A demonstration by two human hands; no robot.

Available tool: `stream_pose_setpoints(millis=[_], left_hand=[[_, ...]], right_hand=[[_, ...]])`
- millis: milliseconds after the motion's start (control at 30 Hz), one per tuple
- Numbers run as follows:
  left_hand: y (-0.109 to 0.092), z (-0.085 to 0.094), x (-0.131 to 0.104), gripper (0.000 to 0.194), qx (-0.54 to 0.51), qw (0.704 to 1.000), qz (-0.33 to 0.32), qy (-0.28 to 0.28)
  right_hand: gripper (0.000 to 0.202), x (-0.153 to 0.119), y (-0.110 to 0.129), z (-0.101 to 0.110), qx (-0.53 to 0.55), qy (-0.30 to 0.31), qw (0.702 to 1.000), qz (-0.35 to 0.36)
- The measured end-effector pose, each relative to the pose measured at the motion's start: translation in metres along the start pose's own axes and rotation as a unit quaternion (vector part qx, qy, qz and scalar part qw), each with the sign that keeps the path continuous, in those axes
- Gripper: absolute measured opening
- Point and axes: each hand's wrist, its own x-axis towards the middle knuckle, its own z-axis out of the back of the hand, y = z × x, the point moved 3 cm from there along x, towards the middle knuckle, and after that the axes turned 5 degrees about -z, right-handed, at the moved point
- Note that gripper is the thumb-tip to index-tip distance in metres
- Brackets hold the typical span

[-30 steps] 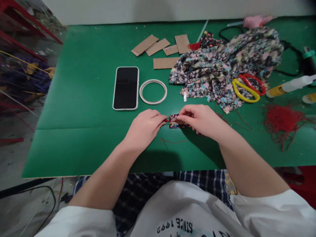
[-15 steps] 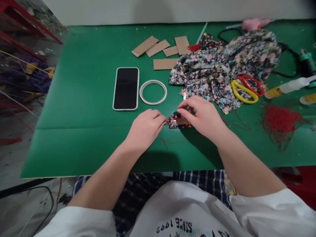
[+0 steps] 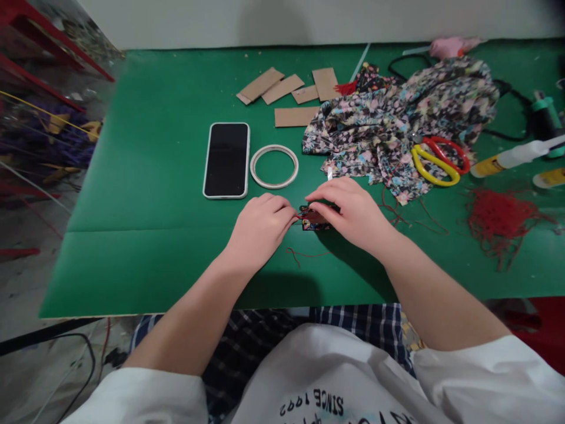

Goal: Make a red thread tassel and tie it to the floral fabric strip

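A small cardboard strip wrapped in dark floral fabric [image 3: 311, 225] lies flat on the green table [image 3: 132, 176]. At its left end my left hand [image 3: 265, 229] is closed, pinching a bit of red thread. My right hand [image 3: 348, 212] is over the strip from the right, thumb and forefinger curved close to its upper edge and covering its right part. Whether those fingertips grip anything cannot be made out. A loose red thread [image 3: 309, 255] lies just below the strip.
Beyond my hands are a white tape ring [image 3: 256, 168], a phone [image 3: 227, 160] and cardboard pieces [image 3: 295, 116]. Floral cloth [image 3: 353, 129], scissors [image 3: 435, 166], a glue bottle [image 3: 489, 165] and a red thread pile [image 3: 503, 218] lie to the right.
My right hand has moved left along the strip, its thumb and forefinger now nearer my left hand and hiding more of the strip. My left hand stays at the left end.
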Motion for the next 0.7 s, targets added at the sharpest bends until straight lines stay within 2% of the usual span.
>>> stream_pose_setpoints(millis=[133, 233, 333, 433, 533, 700], left_hand=[[-0.005, 0.007, -0.002, 0.024, 0.009, 0.999, -0.016, -0.032], [-0.009, 0.015, -0.004, 0.021, -0.001, 0.997, -0.033, -0.073], [-0.011, 0.021, -0.007, 0.016, -0.02, 0.992, -0.051, -0.113], [-0.012, 0.026, -0.008, 0.016, -0.043, 0.988, -0.066, -0.135], [-0.014, 0.031, -0.008, 0.016, -0.078, 0.985, -0.061, -0.138], [-0.015, 0.038, -0.007, 0.014, -0.148, 0.981, -0.036, -0.119]], right_hand=[[0.02, 0.001, 0.0, -0.002, 0.016, 0.003, 1.0, 0.012], [0.023, 0.002, 0.002, -0.004, 0.07, 0.024, 0.997, 0.024], [0.027, 0.003, 0.002, -0.004, 0.15, 0.044, 0.988, -0.01], [0.029, 0.002, 0.004, -0.004, 0.244, 0.068, 0.965, -0.064], [0.033, 0.001, 0.006, -0.006, 0.335, 0.113, 0.93, -0.104], [0.029, 0.001, 0.01, -0.006, 0.414, 0.161, 0.888, -0.115]])
